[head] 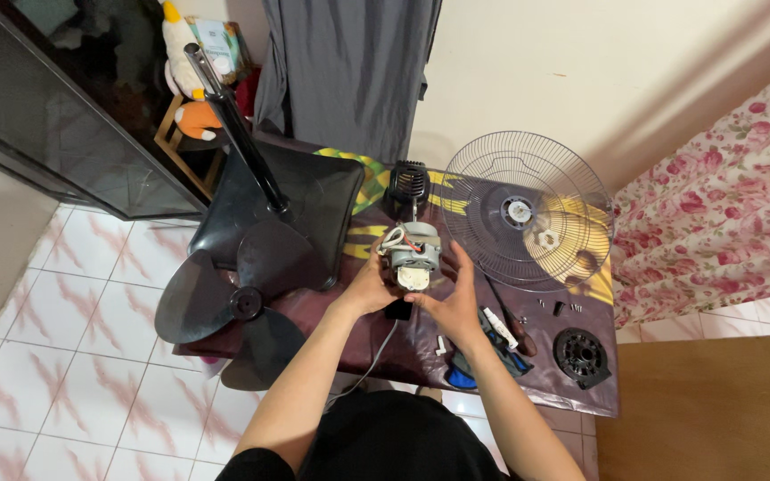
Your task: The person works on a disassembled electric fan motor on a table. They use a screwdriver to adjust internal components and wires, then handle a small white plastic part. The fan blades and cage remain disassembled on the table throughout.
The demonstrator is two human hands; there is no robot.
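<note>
Both bare forearms reach forward from the bottom edge of the view and converge near the middle. The left hand (369,287) is cupped, palm turned inward, fingers curled in a closed grip. The right hand (450,298) faces it, fingers spread and extended upward, thumb pointing toward the left hand, wrist slightly bent.

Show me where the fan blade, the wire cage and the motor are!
fan blade (247,303): head view, on the blade's round centre hub.
wire cage (526,212): head view, on the cage's round middle plate.
motor (413,245): head view, on its grey metal body, between both hands.
</note>
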